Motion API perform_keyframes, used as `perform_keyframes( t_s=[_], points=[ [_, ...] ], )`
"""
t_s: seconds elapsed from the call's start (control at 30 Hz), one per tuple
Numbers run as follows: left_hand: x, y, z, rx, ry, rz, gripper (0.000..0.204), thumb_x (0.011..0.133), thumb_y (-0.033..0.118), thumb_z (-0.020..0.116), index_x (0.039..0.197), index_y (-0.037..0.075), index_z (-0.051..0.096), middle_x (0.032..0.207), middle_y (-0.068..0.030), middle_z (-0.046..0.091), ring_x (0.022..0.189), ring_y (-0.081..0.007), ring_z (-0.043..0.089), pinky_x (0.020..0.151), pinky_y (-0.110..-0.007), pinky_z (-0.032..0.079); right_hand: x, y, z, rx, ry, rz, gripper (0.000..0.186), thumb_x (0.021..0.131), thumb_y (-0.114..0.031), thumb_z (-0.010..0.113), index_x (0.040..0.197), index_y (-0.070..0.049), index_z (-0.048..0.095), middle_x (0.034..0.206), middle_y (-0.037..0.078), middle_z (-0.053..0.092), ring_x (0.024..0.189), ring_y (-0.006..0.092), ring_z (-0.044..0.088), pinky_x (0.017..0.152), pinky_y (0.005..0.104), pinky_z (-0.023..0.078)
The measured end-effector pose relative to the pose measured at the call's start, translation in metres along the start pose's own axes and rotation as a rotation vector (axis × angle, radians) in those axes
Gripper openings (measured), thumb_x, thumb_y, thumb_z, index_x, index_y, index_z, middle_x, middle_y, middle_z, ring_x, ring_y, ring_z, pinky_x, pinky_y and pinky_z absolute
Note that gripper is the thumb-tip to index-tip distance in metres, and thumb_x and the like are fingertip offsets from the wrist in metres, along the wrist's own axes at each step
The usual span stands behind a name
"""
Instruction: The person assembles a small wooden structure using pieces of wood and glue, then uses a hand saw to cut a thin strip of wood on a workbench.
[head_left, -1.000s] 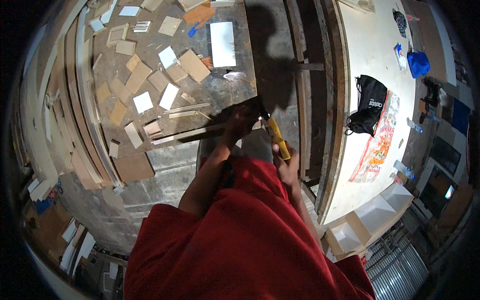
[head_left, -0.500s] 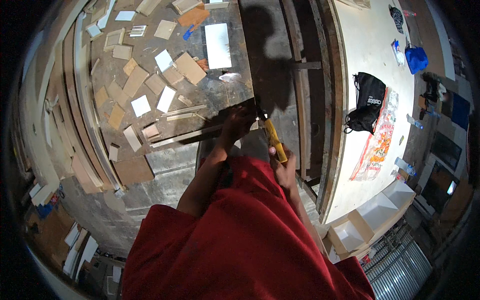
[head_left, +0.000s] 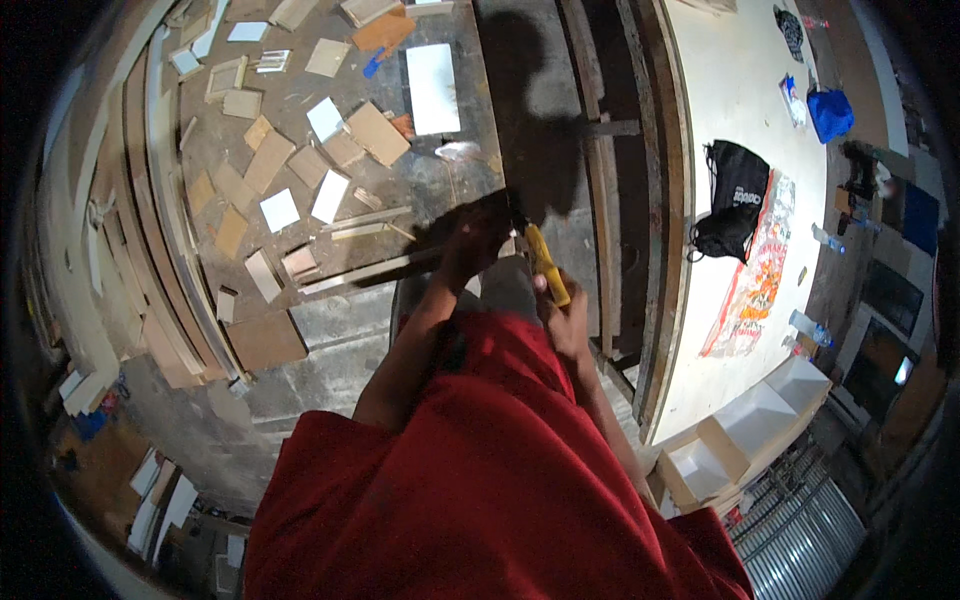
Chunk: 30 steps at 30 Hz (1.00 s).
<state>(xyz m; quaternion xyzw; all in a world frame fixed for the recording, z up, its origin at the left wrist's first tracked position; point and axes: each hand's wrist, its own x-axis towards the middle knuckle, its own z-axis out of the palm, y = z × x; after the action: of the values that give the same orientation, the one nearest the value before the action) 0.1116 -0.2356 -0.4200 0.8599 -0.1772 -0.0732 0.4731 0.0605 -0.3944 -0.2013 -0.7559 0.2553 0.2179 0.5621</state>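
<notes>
My right hand (head_left: 566, 318) is closed around the yellow handle of a tool (head_left: 545, 266). The handle slants up and to the left, and its working end is lost in dark shadow, so its kind cannot be made out. My left hand (head_left: 474, 248) is at the near right edge of the worktable (head_left: 440, 185), close to the tool's far end. Shadow covers its fingers, and I cannot see how they are set. A long pale wooden strip (head_left: 370, 272) runs along the table's near edge toward that hand.
Wood offcuts (head_left: 270, 163) and white panels (head_left: 432, 90) lie scattered on the worktable. To the right stands a pale table (head_left: 725, 100) with a black drawstring bag (head_left: 738, 195) and a clear printed plastic bag (head_left: 757, 285). Open white-lined boxes (head_left: 745, 425) sit at its near end.
My right hand and the yellow-handled tool have shifted slightly up and to the left. The left hand stays at the table edge, nearly in the same place.
</notes>
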Motion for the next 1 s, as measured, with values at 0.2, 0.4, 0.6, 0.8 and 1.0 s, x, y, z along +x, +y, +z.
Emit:
perform_keyframes(
  t_s=[0.2, 0.4, 0.6, 0.8, 1.0],
  points=[
    [-0.003, 0.000, 0.002, 0.111, 0.088, 0.135, 0.016, 0.084, 0.019, 0.070, 0.098, 0.013, 0.074, 0.105, -0.0142, 0.066, 0.105, -0.0365, 0.061, 0.094, -0.048, 0.048, 0.005, 0.016, -0.004, -0.057, -0.007, -0.014, 0.035, 0.096, -0.031, 0.065, 0.104, 0.003, 0.062, 0.080, 0.001, 0.056, 0.077, 0.0097, 0.049, 0.067, 0.0276, 0.041],
    [-0.006, 0.000, 0.002, 0.078, 0.060, 0.034, 0.016, 0.084, 0.018, 0.070, 0.099, 0.012, 0.073, 0.105, -0.0149, 0.066, 0.105, -0.0363, 0.061, 0.093, -0.047, 0.048, -0.002, 0.002, -0.003, 0.015, 0.008, 0.018, 0.039, 0.095, -0.035, 0.067, 0.101, 0.003, 0.063, 0.073, 0.000, 0.051, 0.071, 0.0102, 0.047, 0.062, 0.0286, 0.040],
    [0.005, 0.003, 0.000, 0.065, 0.100, 0.109, 0.017, 0.084, 0.018, 0.070, 0.099, 0.011, 0.073, 0.105, -0.0141, 0.066, 0.102, -0.0357, 0.061, 0.091, -0.046, 0.048, -0.004, -0.006, -0.003, -0.036, 0.065, -0.032, 0.047, 0.096, -0.045, 0.063, 0.092, 0.002, 0.060, 0.070, -0.001, 0.049, 0.068, 0.0104, 0.044, 0.059, 0.0302, 0.037],
    [0.005, 0.002, -0.005, 0.078, 0.049, 0.142, 0.021, 0.084, 0.014, 0.069, 0.104, 0.012, 0.072, 0.105, -0.0135, 0.066, 0.100, -0.0349, 0.061, 0.089, -0.047, 0.049, -0.006, -0.017, -0.008, -0.028, -0.002, 0.034, 0.046, 0.096, -0.045, 0.064, 0.091, 0.001, 0.060, 0.070, -0.001, 0.050, 0.068, 0.0102, 0.043, 0.059, 0.0304, 0.037],
    [0.003, 0.003, -0.002, 0.172, 0.029, 0.113, 0.017, 0.082, 0.010, 0.070, 0.099, 0.009, 0.072, 0.103, -0.0140, 0.066, 0.099, -0.0351, 0.061, 0.089, -0.046, 0.048, 0.004, -0.009, -0.003, -0.079, -0.006, 0.012, 0.043, 0.096, -0.041, 0.064, 0.091, 0.001, 0.061, 0.071, -0.001, 0.050, 0.068, 0.0100, 0.043, 0.059, 0.0300, 0.037]
  ],
)
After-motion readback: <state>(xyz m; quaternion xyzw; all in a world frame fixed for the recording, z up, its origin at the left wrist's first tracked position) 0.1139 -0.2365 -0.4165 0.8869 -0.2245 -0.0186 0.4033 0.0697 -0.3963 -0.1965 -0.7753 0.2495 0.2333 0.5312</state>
